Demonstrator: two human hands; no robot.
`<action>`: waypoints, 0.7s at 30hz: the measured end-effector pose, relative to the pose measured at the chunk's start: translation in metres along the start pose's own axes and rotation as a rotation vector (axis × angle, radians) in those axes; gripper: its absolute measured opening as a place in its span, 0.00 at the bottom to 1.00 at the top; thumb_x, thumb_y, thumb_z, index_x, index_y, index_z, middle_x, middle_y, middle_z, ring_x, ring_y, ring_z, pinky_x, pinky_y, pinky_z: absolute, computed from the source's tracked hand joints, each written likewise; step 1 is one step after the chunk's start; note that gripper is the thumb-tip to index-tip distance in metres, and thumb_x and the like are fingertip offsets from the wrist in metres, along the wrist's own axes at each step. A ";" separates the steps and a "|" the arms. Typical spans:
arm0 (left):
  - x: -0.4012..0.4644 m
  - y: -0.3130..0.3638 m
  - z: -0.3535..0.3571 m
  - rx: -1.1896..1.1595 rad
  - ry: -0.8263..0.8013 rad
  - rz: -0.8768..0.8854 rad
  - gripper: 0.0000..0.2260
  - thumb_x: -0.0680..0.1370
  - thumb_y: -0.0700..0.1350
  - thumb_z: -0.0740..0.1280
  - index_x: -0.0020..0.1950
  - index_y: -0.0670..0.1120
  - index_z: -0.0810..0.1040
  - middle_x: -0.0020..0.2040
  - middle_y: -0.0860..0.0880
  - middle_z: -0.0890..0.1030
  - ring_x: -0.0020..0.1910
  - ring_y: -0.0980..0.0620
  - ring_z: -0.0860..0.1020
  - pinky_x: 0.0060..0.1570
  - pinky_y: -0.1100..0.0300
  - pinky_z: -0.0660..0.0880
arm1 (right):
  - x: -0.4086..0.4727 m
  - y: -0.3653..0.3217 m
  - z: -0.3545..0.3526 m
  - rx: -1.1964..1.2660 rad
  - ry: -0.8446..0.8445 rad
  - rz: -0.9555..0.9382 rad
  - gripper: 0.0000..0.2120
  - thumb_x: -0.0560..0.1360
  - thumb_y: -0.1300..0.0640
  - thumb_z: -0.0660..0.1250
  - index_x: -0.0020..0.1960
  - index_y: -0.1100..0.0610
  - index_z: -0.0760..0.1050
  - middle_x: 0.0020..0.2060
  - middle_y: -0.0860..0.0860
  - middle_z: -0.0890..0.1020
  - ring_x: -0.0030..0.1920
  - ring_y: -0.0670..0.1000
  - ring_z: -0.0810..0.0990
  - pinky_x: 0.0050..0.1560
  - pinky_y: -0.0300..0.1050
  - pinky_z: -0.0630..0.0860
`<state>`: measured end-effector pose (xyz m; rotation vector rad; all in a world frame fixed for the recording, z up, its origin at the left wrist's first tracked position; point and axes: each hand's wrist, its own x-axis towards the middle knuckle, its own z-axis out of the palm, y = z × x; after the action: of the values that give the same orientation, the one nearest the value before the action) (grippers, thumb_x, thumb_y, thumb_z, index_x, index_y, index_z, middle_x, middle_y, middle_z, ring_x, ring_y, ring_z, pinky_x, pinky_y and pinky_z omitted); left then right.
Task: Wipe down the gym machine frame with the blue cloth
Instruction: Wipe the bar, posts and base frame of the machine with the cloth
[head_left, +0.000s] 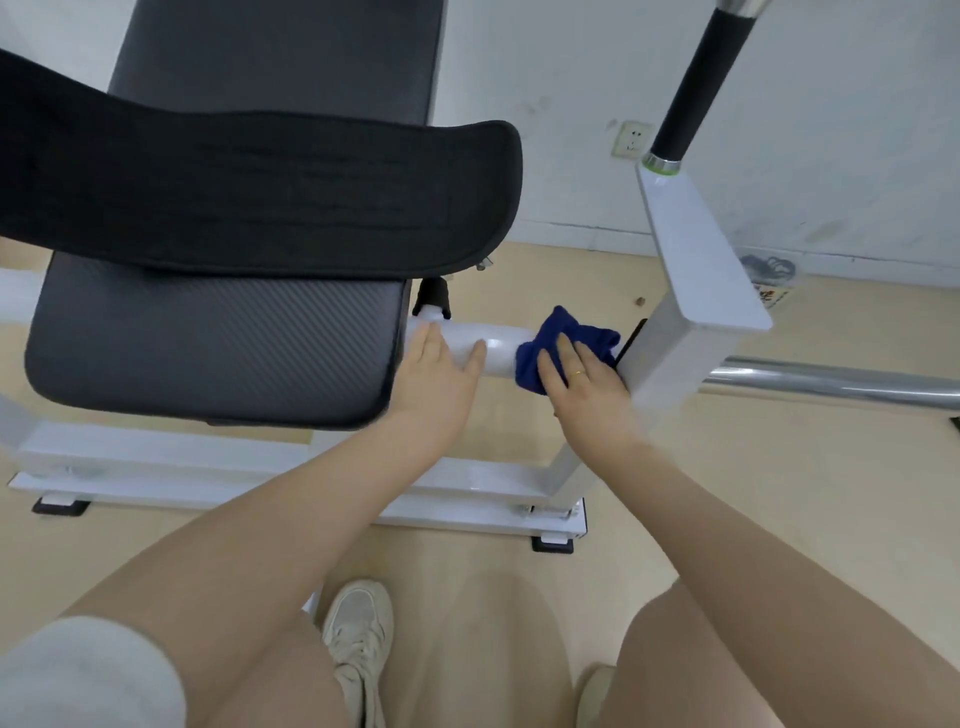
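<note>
A white round tube (491, 348) of the gym machine frame runs from under the black seat to a white upright post (670, 358). The blue cloth (556, 338) is bunched on this tube close to the post. My right hand (587, 387) lies on the cloth with fingers straight, pressing it against the tube; a ring shows on one finger. My left hand (436, 371) rests flat on the bare tube beside the seat edge, fingers straight, holding nothing.
A black padded seat (208, 343) and a curved black pad (249, 192) lie left and above. A chrome bar (831, 382) runs right from the post. The white base rail (260, 467) sits on the beige floor. My knees and a shoe (358, 629) are below.
</note>
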<state>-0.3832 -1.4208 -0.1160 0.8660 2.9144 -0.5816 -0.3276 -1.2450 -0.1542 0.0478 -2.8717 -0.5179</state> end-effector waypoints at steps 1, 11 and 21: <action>0.001 0.004 0.000 -0.048 0.000 -0.010 0.29 0.81 0.44 0.54 0.77 0.48 0.40 0.72 0.30 0.56 0.75 0.36 0.49 0.73 0.48 0.45 | -0.008 0.005 -0.003 -0.110 -0.028 -0.065 0.30 0.53 0.62 0.80 0.54 0.64 0.80 0.54 0.64 0.81 0.49 0.63 0.81 0.46 0.52 0.78; -0.003 0.018 0.018 -0.222 0.012 -0.103 0.31 0.81 0.44 0.55 0.76 0.53 0.37 0.73 0.29 0.40 0.74 0.34 0.45 0.73 0.47 0.47 | -0.017 -0.002 -0.010 -0.381 -0.473 -0.475 0.12 0.69 0.51 0.71 0.51 0.52 0.81 0.51 0.52 0.80 0.53 0.55 0.76 0.59 0.48 0.66; 0.000 0.017 0.019 -0.235 0.017 -0.062 0.32 0.81 0.42 0.56 0.76 0.52 0.38 0.73 0.28 0.40 0.74 0.33 0.45 0.72 0.48 0.50 | -0.019 -0.003 0.002 -0.388 -0.064 -0.138 0.08 0.61 0.62 0.63 0.29 0.57 0.80 0.38 0.54 0.80 0.45 0.57 0.72 0.53 0.51 0.65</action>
<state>-0.3756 -1.4148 -0.1394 0.7567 2.9541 -0.2272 -0.3096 -1.2454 -0.1611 0.1684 -2.7851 -1.1110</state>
